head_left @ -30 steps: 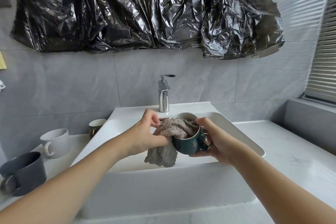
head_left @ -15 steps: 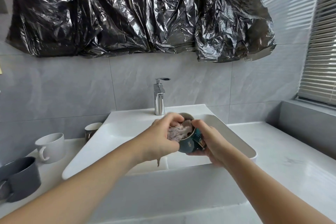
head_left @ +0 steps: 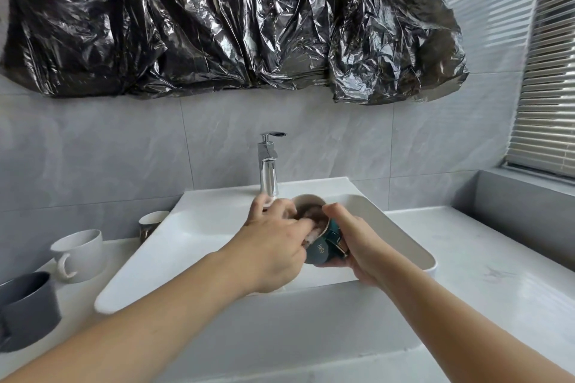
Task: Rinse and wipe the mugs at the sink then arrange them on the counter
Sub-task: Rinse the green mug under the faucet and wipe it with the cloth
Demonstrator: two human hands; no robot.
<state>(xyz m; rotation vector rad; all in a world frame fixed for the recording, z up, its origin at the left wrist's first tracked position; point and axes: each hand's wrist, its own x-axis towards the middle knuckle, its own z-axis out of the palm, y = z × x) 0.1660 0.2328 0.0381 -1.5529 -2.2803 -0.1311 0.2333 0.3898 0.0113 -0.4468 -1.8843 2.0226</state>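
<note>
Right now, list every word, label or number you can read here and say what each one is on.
"Hello" – in light lettering on the side of the dark green mug, which the right hand holds tilted over the sink.
No print shows on the white mug, the grey mug or the small brown cup on the left counter.
The faucet bears no readable marking.

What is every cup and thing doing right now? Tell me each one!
Green mug: tilted, held over the sink.
Cloth: stuffed inside it.
Left hand: pressing the cloth in.
Right hand: gripping the mug.
Faucet: no water seen running.
White mug: upright.
Grey mug: upright.
Small cup: upright, behind the sink's corner.
</note>
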